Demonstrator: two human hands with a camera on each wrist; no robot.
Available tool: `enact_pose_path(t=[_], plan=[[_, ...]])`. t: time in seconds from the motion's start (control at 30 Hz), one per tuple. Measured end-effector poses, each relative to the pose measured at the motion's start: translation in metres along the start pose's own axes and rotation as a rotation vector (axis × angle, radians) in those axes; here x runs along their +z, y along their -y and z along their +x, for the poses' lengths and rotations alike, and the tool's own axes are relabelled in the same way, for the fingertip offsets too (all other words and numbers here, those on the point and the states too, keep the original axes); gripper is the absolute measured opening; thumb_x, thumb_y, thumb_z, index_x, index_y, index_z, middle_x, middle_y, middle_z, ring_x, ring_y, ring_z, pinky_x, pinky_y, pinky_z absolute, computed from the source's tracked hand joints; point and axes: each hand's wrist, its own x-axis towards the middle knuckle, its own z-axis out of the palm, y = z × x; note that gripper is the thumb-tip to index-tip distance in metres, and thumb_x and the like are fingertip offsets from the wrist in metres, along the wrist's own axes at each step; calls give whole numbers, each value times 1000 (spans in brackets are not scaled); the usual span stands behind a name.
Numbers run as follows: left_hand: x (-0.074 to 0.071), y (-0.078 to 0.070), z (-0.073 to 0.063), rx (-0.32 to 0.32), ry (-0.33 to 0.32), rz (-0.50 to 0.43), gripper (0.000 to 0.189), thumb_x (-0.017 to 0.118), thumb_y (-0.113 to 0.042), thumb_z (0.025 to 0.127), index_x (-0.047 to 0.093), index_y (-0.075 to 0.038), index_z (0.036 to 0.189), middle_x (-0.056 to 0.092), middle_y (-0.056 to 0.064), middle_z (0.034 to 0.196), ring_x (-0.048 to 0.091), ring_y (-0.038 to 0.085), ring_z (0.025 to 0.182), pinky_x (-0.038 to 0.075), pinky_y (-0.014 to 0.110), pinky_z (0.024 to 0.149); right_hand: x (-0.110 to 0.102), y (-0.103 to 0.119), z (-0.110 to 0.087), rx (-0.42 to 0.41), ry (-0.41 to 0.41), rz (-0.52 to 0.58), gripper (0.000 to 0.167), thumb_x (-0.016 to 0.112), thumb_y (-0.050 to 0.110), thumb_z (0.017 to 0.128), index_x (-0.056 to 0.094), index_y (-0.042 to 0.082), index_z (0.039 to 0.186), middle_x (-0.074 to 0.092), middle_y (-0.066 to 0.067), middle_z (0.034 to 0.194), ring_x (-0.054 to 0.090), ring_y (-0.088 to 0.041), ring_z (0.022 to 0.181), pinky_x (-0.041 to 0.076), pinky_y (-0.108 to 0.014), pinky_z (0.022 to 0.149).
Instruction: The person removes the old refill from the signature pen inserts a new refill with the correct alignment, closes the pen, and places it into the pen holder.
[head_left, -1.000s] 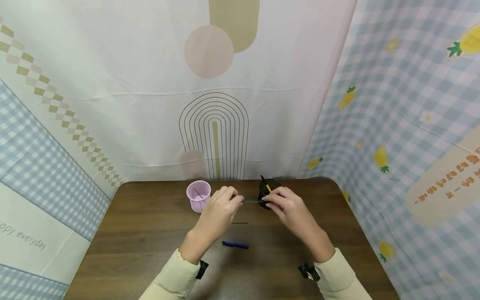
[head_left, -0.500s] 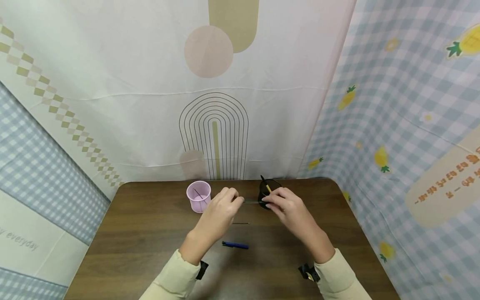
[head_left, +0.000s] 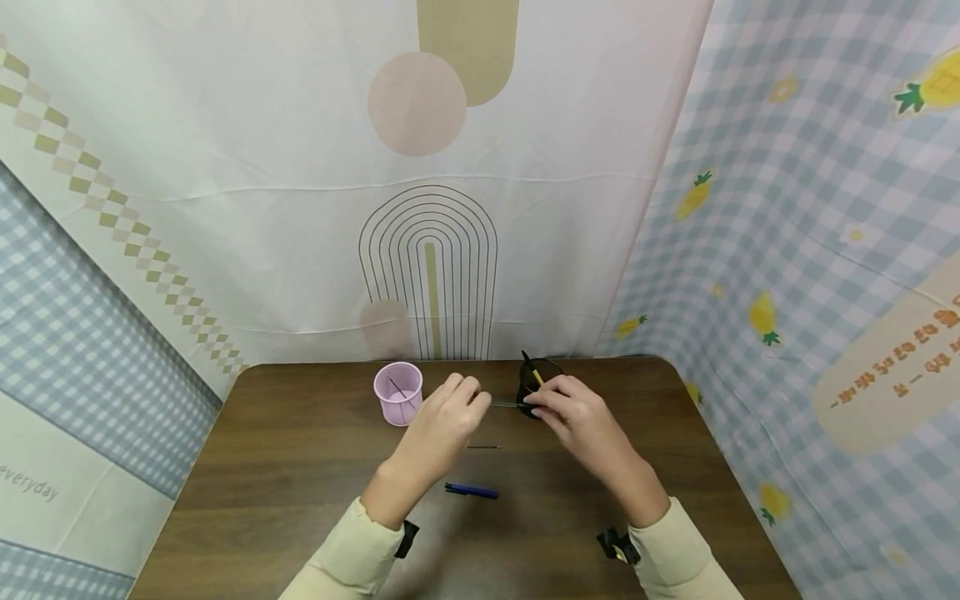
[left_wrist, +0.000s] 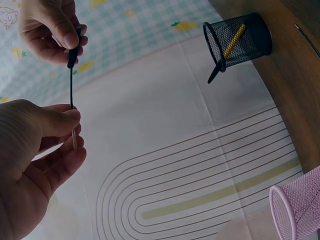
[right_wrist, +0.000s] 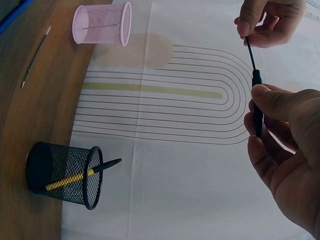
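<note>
My left hand [head_left: 442,421] pinches a thin pen refill [left_wrist: 71,90] between thumb and fingers; its pale end shows below the thumb in the left wrist view. The refill's dark length runs into a slim black pen barrel [right_wrist: 257,112], which my right hand [head_left: 577,414] grips between thumb and fingers. Both hands hold these above the table, level with each other. Below them lies another thin refill [head_left: 484,447]. Nearer me rests a blue pen [head_left: 471,491]. How deep the held refill sits in the barrel is hidden.
A pink mesh pen cup [head_left: 387,408] with a thin stick-like item inside stands left at the back of the brown wooden table [head_left: 300,475]. Behind my right hand is a black mesh pen cup [right_wrist: 65,167] holding a yellow-and-black pen [right_wrist: 70,180]. Patterned cloth hangs behind and beside.
My left hand has shifted very slightly right, toward my right hand, with the refill still pinched. The right hand and the things on the table look unmoved.
</note>
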Motion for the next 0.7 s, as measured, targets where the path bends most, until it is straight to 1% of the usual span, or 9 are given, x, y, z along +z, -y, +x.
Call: enact_pose_path(t=[0.17, 0.4, 0.7], plan=[[-2, -1, 2, 3, 8, 26, 23, 70, 13, 80, 64, -8, 86, 58, 5, 88, 54, 22, 80, 49, 30, 67, 0, 0, 0, 2, 1, 3, 27, 87, -4, 75, 78, 9, 97, 69, -3, 97, 65, -15, 86, 58, -29, 70], [-4, -1, 4, 14, 10, 49, 19, 71, 9, 84, 66, -9, 87, 58, 4, 87, 54, 21, 80, 48, 30, 65, 0, 1, 1, -3, -5, 4, 27, 87, -5, 75, 78, 9, 97, 69, -3, 97, 64, -16, 86, 58, -29, 69], [-4, -3, 7, 28, 1, 48, 16, 62, 6, 89, 66, -8, 85, 58, 4, 87, 54, 22, 79, 48, 30, 66, 1, 1, 2, -3, -10, 16, 27, 87, -5, 75, 78, 8, 96, 69, -3, 97, 64, -16, 86, 57, -29, 69]])
